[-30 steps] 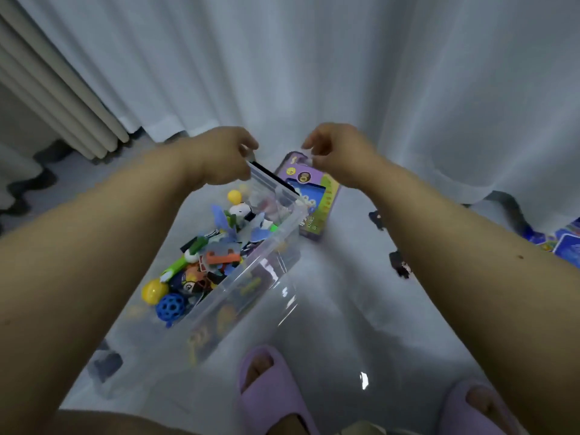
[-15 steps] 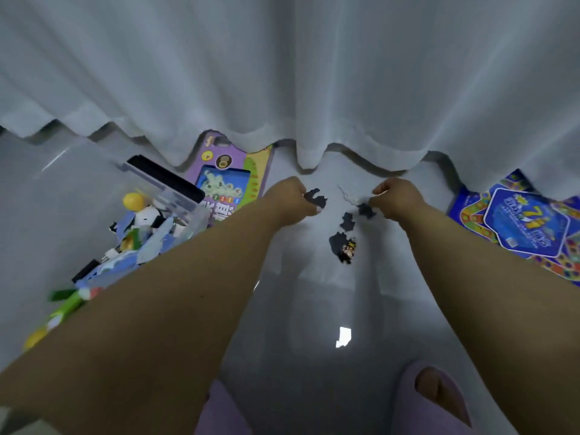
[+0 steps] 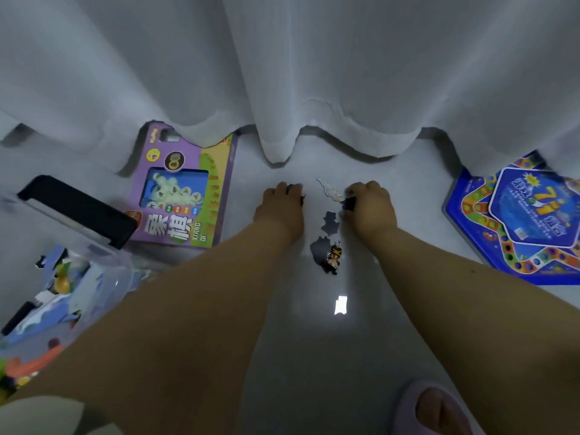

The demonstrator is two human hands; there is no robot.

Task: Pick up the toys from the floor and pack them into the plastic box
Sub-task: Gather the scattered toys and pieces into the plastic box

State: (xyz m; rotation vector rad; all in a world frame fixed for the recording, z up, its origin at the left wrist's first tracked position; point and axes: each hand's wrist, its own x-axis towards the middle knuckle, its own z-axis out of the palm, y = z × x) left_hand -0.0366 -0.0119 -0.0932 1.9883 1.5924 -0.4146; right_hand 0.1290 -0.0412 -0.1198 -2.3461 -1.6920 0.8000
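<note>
Since half a second ago both my hands have reached a little farther toward the curtain, and the plastic box (image 3: 103, 265) has slid toward the left edge of the frame. At centre frame my left hand (image 3: 279, 211) rests knuckles-up on the floor (image 3: 314, 356), its fingers curled over a small dark piece whose edge peeks out at the fingertips, so it seems to be grasping that piece. My right hand (image 3: 370, 208), just right of centre, pinches a small black toy piece (image 3: 349, 204) between thumb and fingers. A pale, thin jagged piece (image 3: 328, 188) lies on the floor touching that hand's upper left side. Between my wrists lie two dark flat puzzle pieces (image 3: 331, 226), and just below them a little figure keychain (image 3: 333, 257) sits on the edge of the lower piece. The plastic box stands at lower left, filled with mixed colourful toys, its black handle (image 3: 75, 211) at its upper end. A purple game box (image 3: 185, 189) lies beside the handle, partly under the white curtain (image 3: 282, 73). At right, a blue hexagonal game board (image 3: 527, 221) lies on the floor. My lilac slipper (image 3: 433, 406) shows at the bottom right.
</note>
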